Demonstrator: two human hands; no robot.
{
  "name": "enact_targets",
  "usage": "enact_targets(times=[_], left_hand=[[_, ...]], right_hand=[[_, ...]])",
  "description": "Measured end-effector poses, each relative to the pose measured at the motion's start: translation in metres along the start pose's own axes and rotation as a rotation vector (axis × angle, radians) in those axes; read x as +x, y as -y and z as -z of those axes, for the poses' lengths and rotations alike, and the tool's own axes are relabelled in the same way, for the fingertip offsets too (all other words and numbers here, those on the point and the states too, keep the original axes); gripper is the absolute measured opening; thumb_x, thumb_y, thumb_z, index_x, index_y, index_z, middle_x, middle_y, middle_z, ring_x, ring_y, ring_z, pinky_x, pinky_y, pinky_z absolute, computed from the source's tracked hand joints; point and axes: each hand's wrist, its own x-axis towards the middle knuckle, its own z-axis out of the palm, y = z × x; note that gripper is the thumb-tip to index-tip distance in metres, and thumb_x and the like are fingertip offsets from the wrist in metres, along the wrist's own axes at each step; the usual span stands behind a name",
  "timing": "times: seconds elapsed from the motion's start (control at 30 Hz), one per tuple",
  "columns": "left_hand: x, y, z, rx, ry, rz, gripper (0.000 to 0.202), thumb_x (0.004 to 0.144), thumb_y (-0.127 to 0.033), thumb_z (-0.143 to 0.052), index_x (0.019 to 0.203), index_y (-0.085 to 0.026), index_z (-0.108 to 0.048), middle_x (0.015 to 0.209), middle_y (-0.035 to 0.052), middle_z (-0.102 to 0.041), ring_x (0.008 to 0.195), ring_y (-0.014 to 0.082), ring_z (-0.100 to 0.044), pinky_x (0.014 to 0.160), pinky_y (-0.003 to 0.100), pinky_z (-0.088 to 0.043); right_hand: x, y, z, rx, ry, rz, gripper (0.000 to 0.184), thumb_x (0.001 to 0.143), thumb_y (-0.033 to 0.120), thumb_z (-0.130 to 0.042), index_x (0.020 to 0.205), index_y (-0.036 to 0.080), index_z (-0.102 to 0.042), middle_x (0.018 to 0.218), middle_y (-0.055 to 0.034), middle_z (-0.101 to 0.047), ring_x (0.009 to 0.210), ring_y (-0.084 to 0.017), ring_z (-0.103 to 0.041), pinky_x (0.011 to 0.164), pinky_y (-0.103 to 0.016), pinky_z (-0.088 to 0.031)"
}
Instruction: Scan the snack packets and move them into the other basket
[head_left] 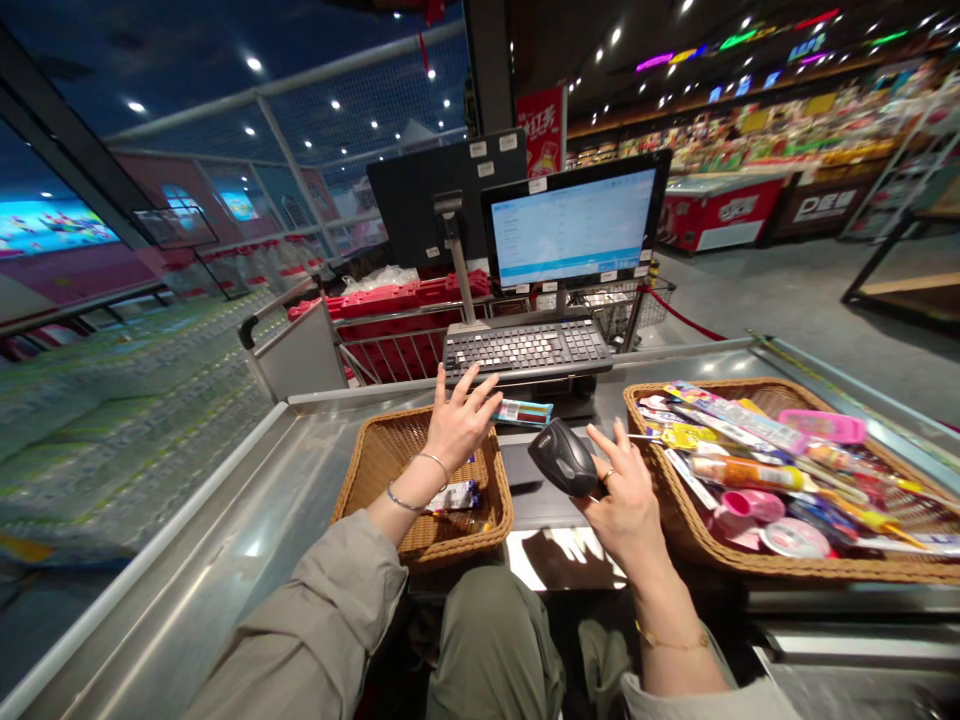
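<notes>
**Handheld scanner [562, 458] in your right hand [626, 505], left hand [461, 425] open**

The black scanner sits tilted against the thumb side of your right hand, above the steel worktop [225, 520] and between two wicker baskets. Your right fingers [602, 437] fan upward instead of wrapping around it, so your hold looks light. Closing them around the grip would likely steady it. You cannot tell from this view which way its window faces.

Your left fingers [469, 385] are released and spread, holding nothing. That hand hovers over the left wicker basket [442, 552], with a bangle [409, 487] around your wrist. A small packet [452, 495] lies in the basket, and a striped packet [523, 411] lies just beyond your little finger, by the keyboard. Keeping your open hand out from between the scanner and that packet would probably give the cleanest line.

To your right, the right wicker basket [750, 565] is heaped with tubes, brushes and pink tubs, so take care that the scanner doesn't knock its contents.

Straight ahead, the keyboard [525, 350] sits below a monitor [574, 228] showing a pale list. The dark back of a second screen [427, 195] stands beside it, and a red shopping cart [390, 325] sits behind the worktop. Beyond them, shop shelves [765, 130] run along the far side.
</notes>
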Motion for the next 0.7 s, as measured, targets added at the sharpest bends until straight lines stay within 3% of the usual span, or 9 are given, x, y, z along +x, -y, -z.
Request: enact_targets(times=[0.7], left_hand=[[-0.0007,-0.0001,-0.0012,-0.037,0.024,0.024,0.032,0.092,-0.021,-0.062,0.122,-0.027,-0.068,0.145,0.0064,-0.059,0.146,0.0347,-0.038,0.119,0.077,-0.006]], right_hand=[[-0.0013,0.0013,0.0007,-0.017,0.026,-0.023,0.021,0.086,0.030,-0.062,0.103,0.018,-0.068,0.138,-0.0162,-0.062,0.145,-0.040,-0.037,0.112,-0.069,-0.034]])
